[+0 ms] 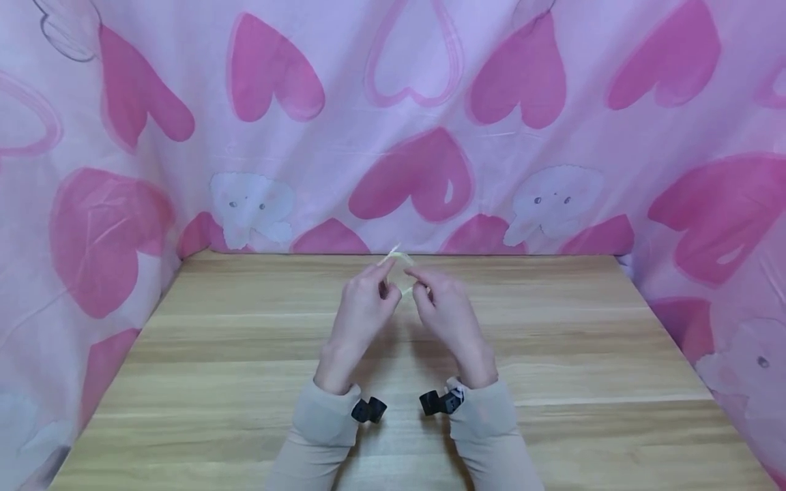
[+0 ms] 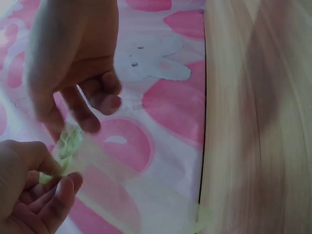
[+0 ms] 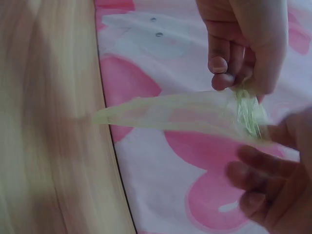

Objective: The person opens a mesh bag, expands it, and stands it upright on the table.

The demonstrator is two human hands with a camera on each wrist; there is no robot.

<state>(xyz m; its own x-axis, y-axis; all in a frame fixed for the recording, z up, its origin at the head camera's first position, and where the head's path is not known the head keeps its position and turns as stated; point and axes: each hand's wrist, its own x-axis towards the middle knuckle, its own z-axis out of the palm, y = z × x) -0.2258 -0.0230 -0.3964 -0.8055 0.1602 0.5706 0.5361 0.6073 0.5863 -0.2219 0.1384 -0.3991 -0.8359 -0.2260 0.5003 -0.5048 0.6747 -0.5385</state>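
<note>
A thin, see-through pale green plastic bag point(image 3: 180, 114) spans the space between the two hands, its rim gathered into a crinkled band. In the left wrist view, the left hand point(image 2: 34, 187) pinches the crinkled rim between thumb and finger. The right hand point(image 2: 78, 53), higher in that view, has a fingertip at the same bunched plastic. From the right wrist, the right hand point(image 3: 273, 178) appears at the bottom right with its finger on the band, while its other fingers curl loosely. The bag's long, narrow body hangs toward the table. In the head view only pale slivers of it show.
A wood-grain table point(image 1: 245, 354) lies beneath both hands. Behind it and along the sides hangs a pink curtain point(image 1: 417, 170) printed with hearts. Each sleeve cuff carries a small black camera mount point(image 1: 369, 410).
</note>
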